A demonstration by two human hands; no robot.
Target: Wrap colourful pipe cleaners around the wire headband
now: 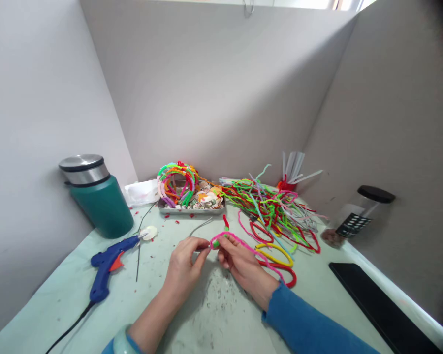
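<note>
Both my hands meet over the middle of the table. My left hand (186,261) pinches a tip at the pink pipe cleaner's bent end, between thumb and index finger. The pink pipe cleaner (239,239) bends there and trails right over my right hand (241,263), whose fingers are closed on it. A green pipe cleaner piece (216,243) shows at the right fingertips, with a red end (225,221) sticking up behind. How the pieces join is hidden by my fingers. Yellow loops (275,255) and red loops (291,280) lie just right of my right hand.
A tangled heap of pipe cleaners (276,206) lies at back right. Behind my hands stands a metal tray (192,211) with coloured rings (162,184). A blue glue gun (105,268) and green flask (103,206) are left. A jar (354,221) and black slab (376,300) sit right.
</note>
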